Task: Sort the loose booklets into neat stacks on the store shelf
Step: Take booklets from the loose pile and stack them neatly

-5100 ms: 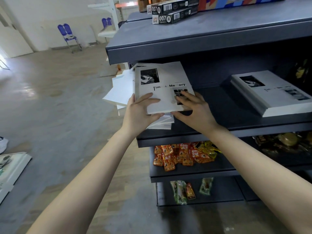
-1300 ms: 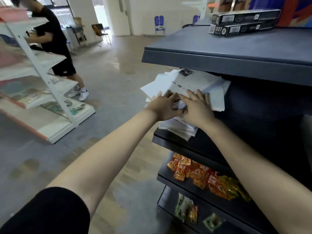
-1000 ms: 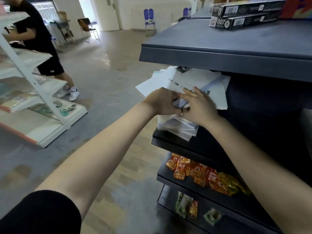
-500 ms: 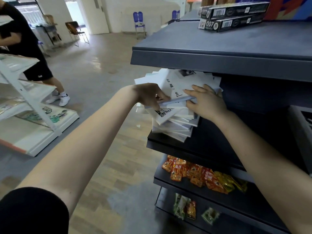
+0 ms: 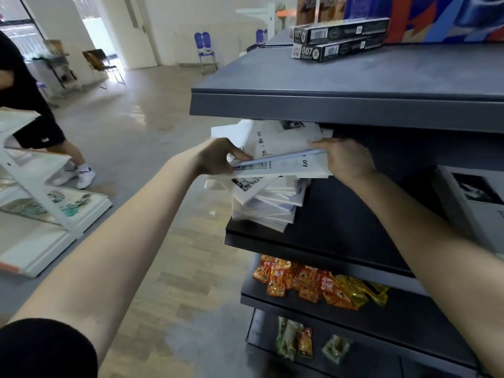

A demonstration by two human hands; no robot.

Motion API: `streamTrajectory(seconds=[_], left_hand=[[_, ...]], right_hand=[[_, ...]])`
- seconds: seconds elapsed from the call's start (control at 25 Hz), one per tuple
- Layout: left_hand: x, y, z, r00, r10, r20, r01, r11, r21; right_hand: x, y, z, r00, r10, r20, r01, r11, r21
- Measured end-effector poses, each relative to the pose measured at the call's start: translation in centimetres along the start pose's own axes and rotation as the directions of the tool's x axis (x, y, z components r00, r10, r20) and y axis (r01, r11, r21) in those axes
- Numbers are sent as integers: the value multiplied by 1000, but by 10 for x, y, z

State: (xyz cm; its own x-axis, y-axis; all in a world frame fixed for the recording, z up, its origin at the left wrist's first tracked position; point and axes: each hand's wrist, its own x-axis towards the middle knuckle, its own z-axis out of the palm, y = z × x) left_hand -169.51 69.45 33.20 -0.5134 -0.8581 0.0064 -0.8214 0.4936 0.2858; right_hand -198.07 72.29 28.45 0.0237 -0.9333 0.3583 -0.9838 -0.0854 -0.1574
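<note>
**Status:** sorting under way, judged well short of complete.

**Item in hand:** a few lifted booklets (image 5: pixel 283 166) with white covers are held roughly level above the left end of the middle shelf (image 5: pixel 341 236), just under the front lip of the upper shelf (image 5: pixel 327 77). The left hand (image 5: pixel 218 158) grips their left end, with its fingers (image 5: pixel 240 154) curled round the edge. The right hand (image 5: pixel 346 159) grips the right end, fingers clamped over the top cover. More white covers splay up behind these; it cannot be told whether they are in the grip.

**Outstanding:** directly beneath lies the loose pile (image 5: pixel 267 205), at the front left corner of the middle shelf. Its booklets are fanned at differing angles, and several overhang the left edge and the front edge. No part of it is squared.

**Done:** one squared stack (image 5: pixel 469 197) lies toward the right end of the same shelf, well apart from the pile. Its edges look aligned as far as they show, though the frame cuts off part of it.

**Assessment:** one stack appears finished. The larger share is left: the lifted booklets need placing, and the fanned pile needs squaring and drawing back from the edges. The overhanging booklets look liable to slide off the left edge if disturbed.
</note>
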Motion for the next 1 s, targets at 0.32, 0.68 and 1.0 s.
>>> streamTrajectory(seconds=[0.32,0.68,1.0], left_hand=[[32,12,44,902,-228,-367,198,973,-119],[-9,41,92,941,301,-154,-314,947,-71],[-26,29,86,871,259,-417,-220,965,141]], right_hand=[[-75,-29,9,791,-471,-391,512,859,2],[-76,-70,14,771,-466,-433,550,831,85],[-60,-84,19,757,-528,-386,603,791,101]])
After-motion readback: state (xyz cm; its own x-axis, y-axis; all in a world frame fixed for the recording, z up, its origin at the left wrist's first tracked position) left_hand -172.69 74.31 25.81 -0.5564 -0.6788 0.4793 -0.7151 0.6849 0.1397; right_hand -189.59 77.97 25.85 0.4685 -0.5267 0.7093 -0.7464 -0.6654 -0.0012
